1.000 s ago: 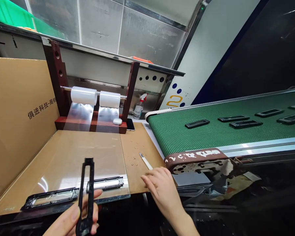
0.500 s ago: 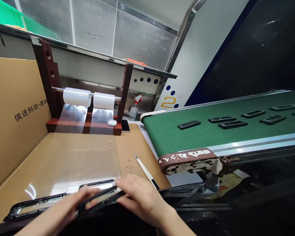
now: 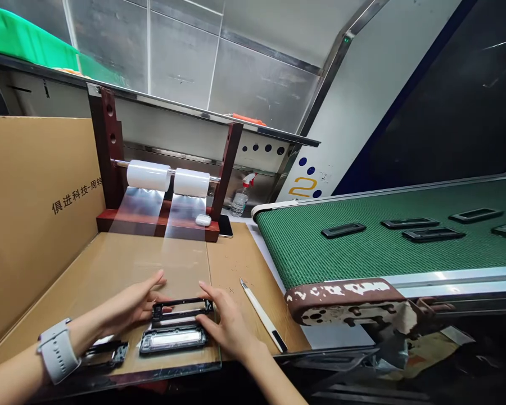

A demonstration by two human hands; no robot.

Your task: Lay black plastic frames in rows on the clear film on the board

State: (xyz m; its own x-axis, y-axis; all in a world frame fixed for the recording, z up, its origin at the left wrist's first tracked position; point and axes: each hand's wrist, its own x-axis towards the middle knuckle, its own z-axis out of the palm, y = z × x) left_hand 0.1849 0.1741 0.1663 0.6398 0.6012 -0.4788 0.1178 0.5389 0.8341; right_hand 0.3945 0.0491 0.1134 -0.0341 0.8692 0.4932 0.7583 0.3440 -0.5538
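A black rectangular plastic frame [image 3: 181,302] is between my hands near the front of a clear glass sheet [image 3: 181,264]. My right hand [image 3: 225,320] grips the frame's right end between thumb and fingers. My left hand [image 3: 139,301] is at its left end, thumb raised and apart, other fingers beside the frame; whether they touch it I cannot tell. Just in front lies a second black frame [image 3: 174,341] with a pale, shiny middle. Another black frame [image 3: 109,354] is partly hidden under my left wrist, which wears a grey watch.
A white craft knife [image 3: 263,315] lies on cardboard to the right. Two film rolls [image 3: 149,175] hang on a red-brown stand [image 3: 160,228] behind. A spray bottle [image 3: 239,199] and a phone [image 3: 225,226] are beside it. The green conveyor belt [image 3: 303,259] carries several black frames.
The hands have moved up from the table's edge over the glass, and the frame in them is further from me. My left thumb has lifted away. The view has shifted.
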